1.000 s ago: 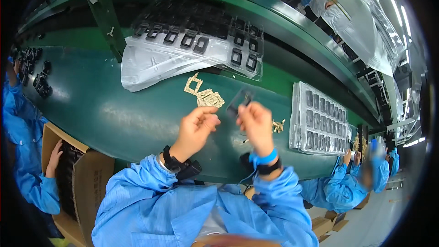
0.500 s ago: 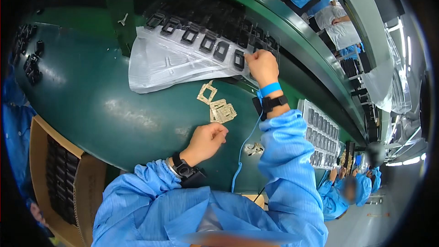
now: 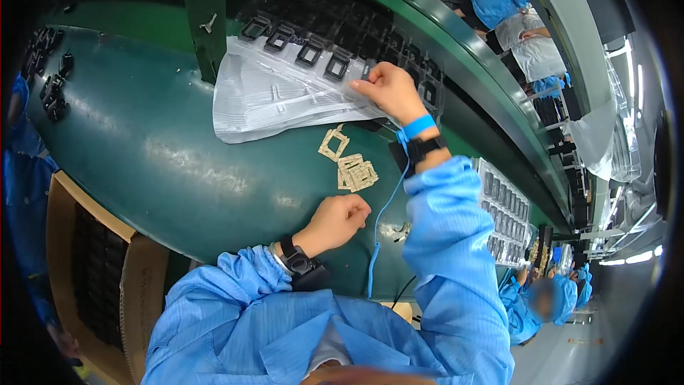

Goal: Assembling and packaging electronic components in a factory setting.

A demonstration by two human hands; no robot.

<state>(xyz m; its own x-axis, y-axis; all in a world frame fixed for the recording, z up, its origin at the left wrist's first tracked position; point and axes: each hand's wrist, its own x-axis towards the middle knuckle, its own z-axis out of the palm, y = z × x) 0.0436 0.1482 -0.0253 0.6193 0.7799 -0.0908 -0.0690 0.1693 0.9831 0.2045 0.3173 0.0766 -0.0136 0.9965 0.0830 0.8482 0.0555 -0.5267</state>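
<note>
Note the right hand over the front edge of the clear tray, with a black frame just beside the bent fingers and partly hidden by them; cannot tell whether pinched or merely touched. Compare the left hand, loosely curled, contents hidden, on the body side of the cream frame-shaped pieces, above the green table.
</note>
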